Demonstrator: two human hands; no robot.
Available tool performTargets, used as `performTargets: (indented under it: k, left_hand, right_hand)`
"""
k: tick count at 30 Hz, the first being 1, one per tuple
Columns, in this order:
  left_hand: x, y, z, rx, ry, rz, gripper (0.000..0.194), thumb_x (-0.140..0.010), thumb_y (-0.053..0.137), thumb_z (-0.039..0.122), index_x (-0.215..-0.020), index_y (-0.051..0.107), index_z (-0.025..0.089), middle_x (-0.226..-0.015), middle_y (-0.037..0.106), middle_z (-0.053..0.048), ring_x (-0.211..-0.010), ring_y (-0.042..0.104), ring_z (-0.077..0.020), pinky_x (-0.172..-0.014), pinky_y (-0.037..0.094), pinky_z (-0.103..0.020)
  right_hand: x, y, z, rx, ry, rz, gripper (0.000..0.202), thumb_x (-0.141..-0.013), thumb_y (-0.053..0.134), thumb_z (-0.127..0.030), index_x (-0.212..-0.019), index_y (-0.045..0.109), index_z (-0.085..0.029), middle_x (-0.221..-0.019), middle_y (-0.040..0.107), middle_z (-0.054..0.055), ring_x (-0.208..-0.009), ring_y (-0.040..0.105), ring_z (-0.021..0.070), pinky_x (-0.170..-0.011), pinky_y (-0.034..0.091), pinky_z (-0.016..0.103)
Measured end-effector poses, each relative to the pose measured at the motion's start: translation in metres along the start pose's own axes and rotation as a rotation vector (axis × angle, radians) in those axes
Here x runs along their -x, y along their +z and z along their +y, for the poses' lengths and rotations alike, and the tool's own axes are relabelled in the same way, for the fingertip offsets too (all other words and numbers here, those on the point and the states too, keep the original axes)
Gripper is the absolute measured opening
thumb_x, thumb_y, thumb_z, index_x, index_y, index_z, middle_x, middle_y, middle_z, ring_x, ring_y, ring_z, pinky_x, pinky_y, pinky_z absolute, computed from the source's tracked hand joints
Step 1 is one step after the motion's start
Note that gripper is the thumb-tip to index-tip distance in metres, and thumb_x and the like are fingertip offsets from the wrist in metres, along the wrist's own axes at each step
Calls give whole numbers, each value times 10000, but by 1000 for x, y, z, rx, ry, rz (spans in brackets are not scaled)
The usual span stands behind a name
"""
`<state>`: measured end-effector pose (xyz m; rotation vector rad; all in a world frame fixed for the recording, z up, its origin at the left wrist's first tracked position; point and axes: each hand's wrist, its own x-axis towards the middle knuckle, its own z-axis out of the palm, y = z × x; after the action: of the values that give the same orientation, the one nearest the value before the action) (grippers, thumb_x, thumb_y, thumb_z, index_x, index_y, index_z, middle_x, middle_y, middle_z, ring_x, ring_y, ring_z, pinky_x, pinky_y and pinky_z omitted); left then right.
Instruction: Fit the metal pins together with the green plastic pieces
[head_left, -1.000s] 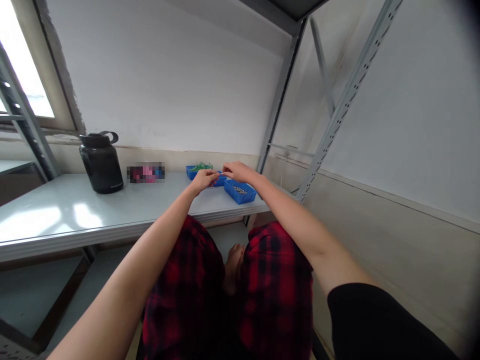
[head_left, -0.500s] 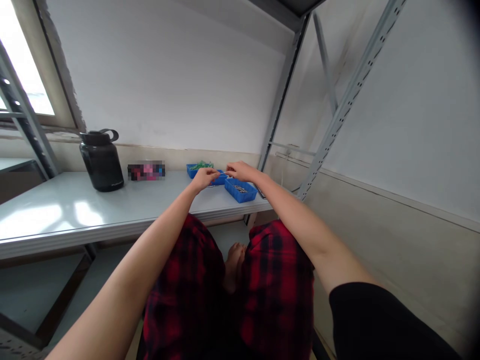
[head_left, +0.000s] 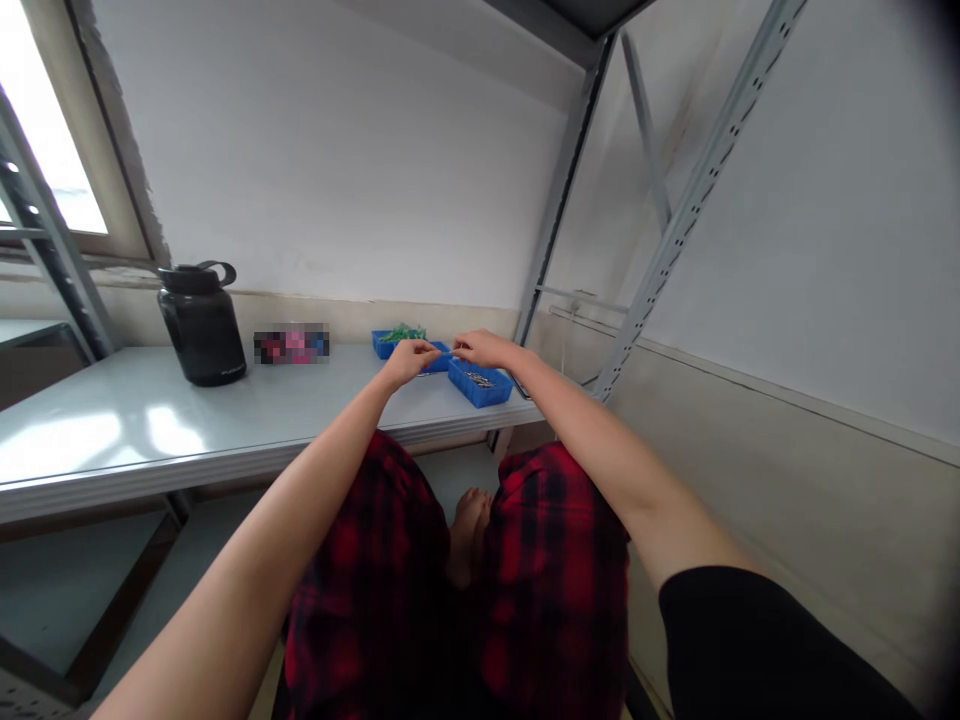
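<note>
So the left hand [head_left: 414, 359] and right hand [head_left: 480, 348] are both pinching a tiny piece [head_left: 447, 352] between them, too small to make out, near the blue tray [head_left: 487, 399] on the table [head_left: 322, 405].

- A plain workroom, workshop or storeroom, which of them unclear, is fitted with grey metal racking [head_left: 679, 230], its posts punched with slots.
- A pale, glossy shelf [head_left: 322, 410] serves as a workbench, with a lower shelf [head_left: 67, 580] beneath.
- Blue trays [head_left: 487, 398] of small loose pieces sit along it.
- Bare, marked walls [head_left: 337, 160] meet ragged plaster beside a window [head_left: 52, 130].
</note>
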<state>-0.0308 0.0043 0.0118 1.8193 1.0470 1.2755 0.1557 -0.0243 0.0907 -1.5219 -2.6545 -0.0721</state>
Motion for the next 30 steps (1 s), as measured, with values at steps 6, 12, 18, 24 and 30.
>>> performTargets:
  k: [6, 12, 18, 24, 30]
  left_hand:
    - [0, -1, 1, -8, -13, 16, 210, -780, 691, 324, -805, 736, 120, -663, 628, -44, -618, 541, -153, -562, 419, -273]
    - [0, -2, 0, -22, 1, 14, 254, -773, 703, 364, -823, 739, 117, -696, 648, -50, -632, 553, -155, -569, 422, -275]
    - [0, -1, 1, -35, 0, -9, 217, -775, 699, 329, -813, 737, 119, -722, 666, -62, -648, 566, -160, -581, 435, -276]
    - [0, 0, 1, -37, -6, -1, 207, -782, 687, 319, -808, 736, 119, -714, 659, -57, -633, 562, -156, -570, 434, -274]
    - [1, -1, 1, -46, 5, 5, 222, -774, 696, 334, -816, 741, 120, -713, 661, -59, -645, 571, -165, -574, 438, -277]
  right_hand:
    - [-2, 3, 5, -31, -6, 4, 200, -971, 504, -220, -981, 694, -157, -956, 728, 85, -771, 610, 156, -678, 396, 242]
    - [-1, 1, 3, -35, -2, 1, 191, -962, 506, -191, -1000, 687, -143, -959, 724, 90, -775, 601, 151, -681, 396, 242]
    - [-2, 4, 8, -40, -7, 13, 207, -965, 497, -210, -997, 690, -144, -950, 729, 83, -775, 604, 148, -676, 396, 234]
    - [-3, 5, 9, -36, -2, 8, 202, -969, 505, -225, -990, 689, -144, -966, 734, 89, -782, 606, 152, -665, 395, 229]
    - [-2, 4, 9, -35, -10, 19, 216, -962, 507, -232, -1004, 702, -149, -948, 735, 84, -792, 615, 155, -687, 403, 231]
